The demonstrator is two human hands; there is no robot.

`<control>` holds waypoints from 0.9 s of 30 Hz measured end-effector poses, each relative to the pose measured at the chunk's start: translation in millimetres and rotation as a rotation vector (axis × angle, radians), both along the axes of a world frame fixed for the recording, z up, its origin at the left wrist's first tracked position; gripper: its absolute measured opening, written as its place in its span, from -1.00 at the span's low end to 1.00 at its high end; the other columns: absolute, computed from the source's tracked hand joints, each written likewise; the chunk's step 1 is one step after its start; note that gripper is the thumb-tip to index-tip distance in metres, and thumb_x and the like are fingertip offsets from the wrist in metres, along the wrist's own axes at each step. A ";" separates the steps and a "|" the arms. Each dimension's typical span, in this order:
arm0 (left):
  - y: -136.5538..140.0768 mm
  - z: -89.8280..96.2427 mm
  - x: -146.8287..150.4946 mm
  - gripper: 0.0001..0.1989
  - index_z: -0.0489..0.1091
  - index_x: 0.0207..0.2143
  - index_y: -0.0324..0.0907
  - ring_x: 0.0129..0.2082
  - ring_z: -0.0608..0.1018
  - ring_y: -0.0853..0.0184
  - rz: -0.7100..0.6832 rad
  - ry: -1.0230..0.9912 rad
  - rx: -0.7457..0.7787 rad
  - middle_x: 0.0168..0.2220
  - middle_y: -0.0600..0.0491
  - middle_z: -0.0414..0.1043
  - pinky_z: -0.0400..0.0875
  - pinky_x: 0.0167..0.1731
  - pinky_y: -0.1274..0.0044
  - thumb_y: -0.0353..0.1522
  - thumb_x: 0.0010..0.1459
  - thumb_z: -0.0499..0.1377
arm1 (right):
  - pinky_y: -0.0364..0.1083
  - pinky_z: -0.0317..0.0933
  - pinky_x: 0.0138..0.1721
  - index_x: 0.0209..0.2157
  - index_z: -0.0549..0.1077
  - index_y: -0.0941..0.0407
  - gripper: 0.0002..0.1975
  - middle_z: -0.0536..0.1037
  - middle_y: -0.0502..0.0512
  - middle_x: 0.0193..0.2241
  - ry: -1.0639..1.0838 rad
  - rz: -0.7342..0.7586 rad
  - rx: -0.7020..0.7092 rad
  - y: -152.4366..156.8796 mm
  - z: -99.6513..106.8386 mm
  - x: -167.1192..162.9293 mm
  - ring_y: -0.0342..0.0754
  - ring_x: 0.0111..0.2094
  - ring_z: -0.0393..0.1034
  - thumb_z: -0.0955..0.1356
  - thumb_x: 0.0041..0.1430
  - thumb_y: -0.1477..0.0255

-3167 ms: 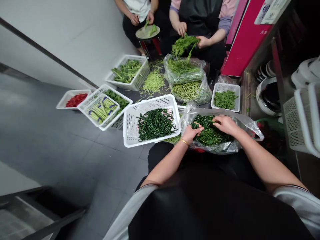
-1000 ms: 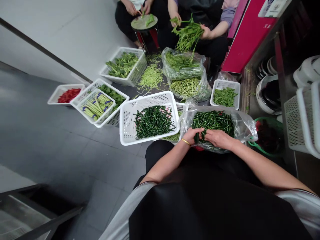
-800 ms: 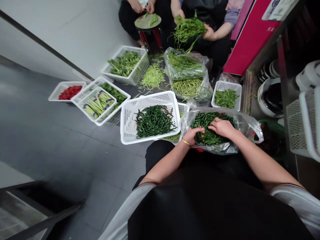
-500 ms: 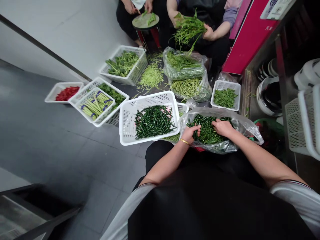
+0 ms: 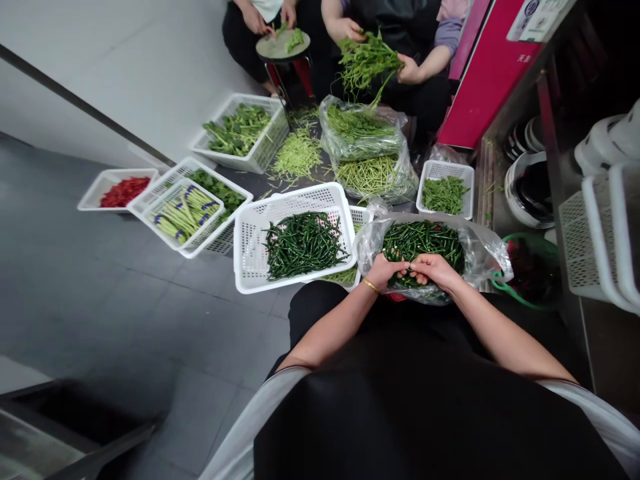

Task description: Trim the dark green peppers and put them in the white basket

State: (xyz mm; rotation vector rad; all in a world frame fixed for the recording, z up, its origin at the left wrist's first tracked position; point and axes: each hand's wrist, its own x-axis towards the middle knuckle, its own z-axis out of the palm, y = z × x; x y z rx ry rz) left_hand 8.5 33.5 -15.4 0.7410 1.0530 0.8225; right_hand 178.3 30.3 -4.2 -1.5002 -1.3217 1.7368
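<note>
Dark, thin green chili peppers fill a clear plastic bag in front of my lap. Over its near side my left hand, with a gold bracelet at the wrist, is closed on a few green chili peppers. My right hand is in a pinch, its fingertips meeting those of the left; what lies between them is too small to make out. Just left of the bag, a white perforated basket holds a pile of loose green chili peppers.
Baskets of bundled green stalks, leafy greens and red peppers stand leftward. Bagged greens lie ahead. Two people sit opposite, one holding leafy stems. A green-rimmed basket and metal shelving are at right.
My right hand has drawn back and left from the peppers to meet my left hand, uncovering more of the bag's contents. The whole view has shifted slightly.
</note>
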 end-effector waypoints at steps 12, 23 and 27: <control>6.0 2.7 0.3 -0.78 0.29 -0.56 -0.25 -0.68 0.34 0.49 0.098 -0.091 -0.279 -0.68 0.16 0.27 0.22 -0.64 0.59 -0.52 -0.20 0.33 | -0.14 0.14 -0.33 -0.36 0.54 0.14 -0.54 0.54 0.20 -0.38 -0.998 0.330 0.832 -23.5 14.6 -18.6 -0.06 -0.35 0.40 0.11 0.38 0.28; 5.4 4.4 -8.8 -0.75 0.43 -0.37 -0.32 -0.66 0.33 0.54 0.024 -0.318 -0.336 -0.57 0.11 0.38 0.22 -0.63 0.62 -0.55 -0.21 0.31 | -0.06 0.26 -0.14 -0.07 0.51 0.10 -0.64 0.55 0.20 -0.12 -1.001 0.491 0.681 27.1 44.3 9.6 0.03 -0.15 0.43 0.23 0.30 0.21; 6.9 4.3 -10.6 -0.72 0.42 -0.43 -0.31 -0.62 0.37 0.52 0.063 -0.293 -0.247 -0.51 0.10 0.43 0.28 -0.58 0.59 -0.55 -0.28 0.37 | -0.04 0.25 -0.17 0.06 0.42 0.16 -0.58 0.48 0.31 0.01 -1.264 0.376 0.571 74.3 17.5 8.8 0.10 -0.10 0.42 0.21 0.32 0.23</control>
